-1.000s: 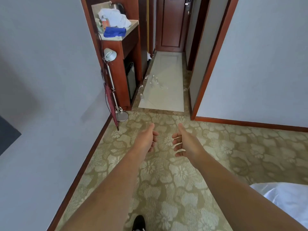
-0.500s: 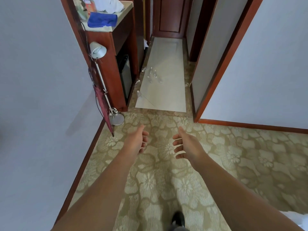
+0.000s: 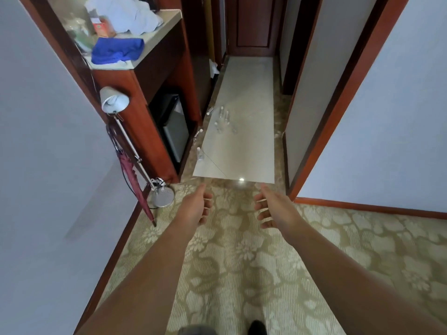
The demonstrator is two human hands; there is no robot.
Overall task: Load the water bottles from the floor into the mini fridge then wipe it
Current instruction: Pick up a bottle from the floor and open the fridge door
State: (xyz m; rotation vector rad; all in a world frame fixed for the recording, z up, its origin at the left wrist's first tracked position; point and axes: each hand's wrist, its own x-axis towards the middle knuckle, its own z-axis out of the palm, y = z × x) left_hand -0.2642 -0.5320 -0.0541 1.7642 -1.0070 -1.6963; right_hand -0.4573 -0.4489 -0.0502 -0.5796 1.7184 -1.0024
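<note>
Several clear water bottles [image 3: 224, 120] with white caps stand and lie on the pale tile strip of the hallway floor, some close to the cabinet's foot. The mini fridge [image 3: 174, 134], dark with a grey door, sits closed in the lower bay of a wooden cabinet on the left. A blue cloth [image 3: 116, 50] lies on the cabinet's top. My left hand [image 3: 196, 206] and my right hand [image 3: 272, 207] reach forward over the patterned carpet, both empty with fingers loosely curled and apart, well short of the bottles.
A floor lamp [image 3: 113, 102] with a round base and a furled maroon umbrella [image 3: 135, 182] lean by the cabinet's near side. White cloths and a small red box [image 3: 102, 26] crowd the counter. A wooden door [image 3: 254, 22] closes the hallway's end. Walls flank both sides.
The view has moved forward toward the hallway; the cabinet, fridge and bottles appear nearer and larger. Both hands stay outstretched and empty, now near the carpet's edge.
</note>
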